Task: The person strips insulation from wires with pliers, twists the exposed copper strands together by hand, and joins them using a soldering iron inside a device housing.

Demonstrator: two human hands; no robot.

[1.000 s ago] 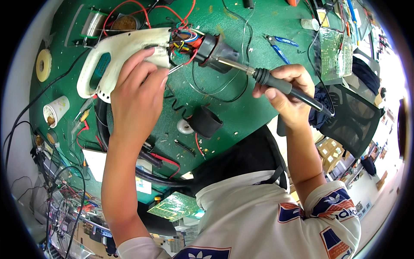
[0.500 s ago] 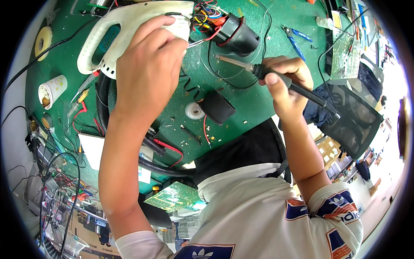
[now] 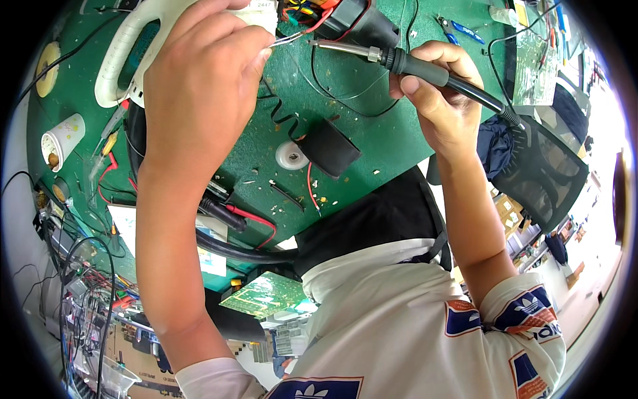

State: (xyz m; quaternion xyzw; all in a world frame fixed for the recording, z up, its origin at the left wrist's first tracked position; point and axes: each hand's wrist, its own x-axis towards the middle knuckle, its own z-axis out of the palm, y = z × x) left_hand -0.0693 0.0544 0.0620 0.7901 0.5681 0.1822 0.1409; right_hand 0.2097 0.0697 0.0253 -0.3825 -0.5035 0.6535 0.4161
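Observation:
My right hand (image 3: 444, 93) grips a soldering iron (image 3: 425, 70) by its dark handle, metal tip pointing left. The tip is close to bared wire ends; whether they touch I cannot tell. Pinched between the thumb and fingers of my left hand (image 3: 203, 86) are thin wires (image 3: 287, 39), partly hidden by the fingers. That hand lies over a white plastic housing (image 3: 110, 73) with a loop-shaped handle. Beyond the wires sits a black cylindrical part (image 3: 362, 25) with a bundle of coloured wires (image 3: 303, 13) beside it. A strand of solder wire (image 3: 364, 93) curves across the green table.
A black ring-shaped part (image 3: 330, 149) and a white spool (image 3: 292, 155) lie below my hands. Blue-handled cutters (image 3: 458, 30) rest at the far right. A paper cup (image 3: 64, 141) lies tipped at left, near test leads (image 3: 106, 176). A mesh chair (image 3: 548, 173) stands to the right.
The soldering iron has moved up and left, its tip closer to the wires. My left hand and the housing appear higher and further left, along with the whole scene's slight shift.

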